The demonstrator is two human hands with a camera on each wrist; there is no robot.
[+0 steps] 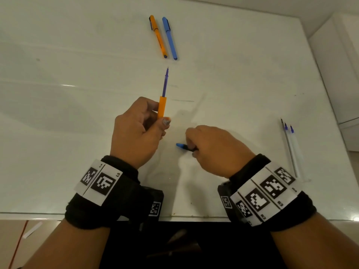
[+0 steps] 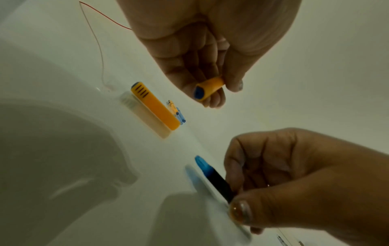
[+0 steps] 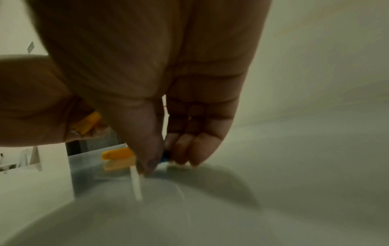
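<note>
My left hand (image 1: 153, 123) grips an orange pen barrel (image 1: 161, 106) upright above the white table (image 1: 77, 90); a purple-blue refill (image 1: 165, 82) sticks out of its far end. The left wrist view shows the barrel's near end (image 2: 210, 89) between thumb and fingers. My right hand (image 1: 196, 144) is down at the table, pinching a small blue-tipped black pen piece (image 1: 183, 146) that points left; that piece (image 2: 212, 176) lies low on the surface. An orange cap (image 2: 154, 106) lies on the table beyond the hands, hidden in the head view.
Two capped pens, one orange (image 1: 158, 36) and one blue (image 1: 170, 38), lie side by side at the far middle. Several thin clear refills or pens (image 1: 290, 148) lie at the right. The table's near edge (image 1: 194, 217) runs just behind my wrists.
</note>
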